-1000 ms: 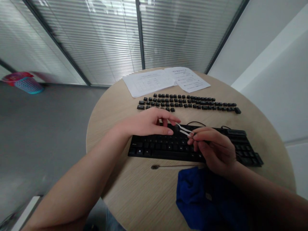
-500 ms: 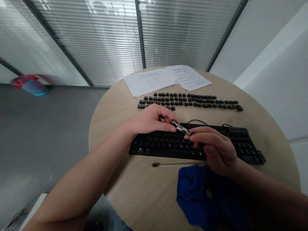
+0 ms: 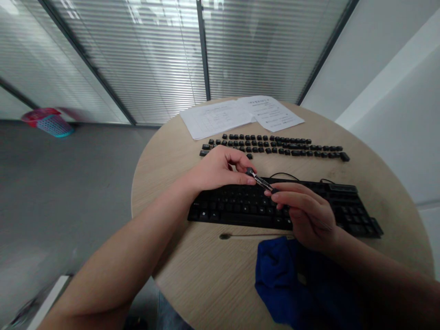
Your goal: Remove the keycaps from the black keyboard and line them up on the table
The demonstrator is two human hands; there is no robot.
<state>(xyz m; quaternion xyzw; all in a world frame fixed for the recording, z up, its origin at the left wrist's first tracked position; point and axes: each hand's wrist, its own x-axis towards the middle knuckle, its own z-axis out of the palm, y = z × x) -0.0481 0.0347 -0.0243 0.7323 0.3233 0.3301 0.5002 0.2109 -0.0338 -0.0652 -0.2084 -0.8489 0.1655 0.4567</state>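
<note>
Above the black keyboard, my left hand pinches a small black keycap between thumb and fingers. My right hand grips a slim metal tool near its dark end. The tool's wire-like metal part slants up to the left and meets the keycap. Several loose black keycaps lie in rows behind the keyboard. Just in front of the keyboard rests a thin stick with a dark oval end. A crumpled blue cloth lies below my right hand.
White printed papers lie at the back of the round wooden table. A cable runs behind the keyboard. On the floor at the far left stands a red and blue basket. Blinds and a white wall stand beyond the table.
The metal tool looks turned about its length between my hands. Both hands keep nearly the same place over the keyboard. The whole view has shifted slightly.
</note>
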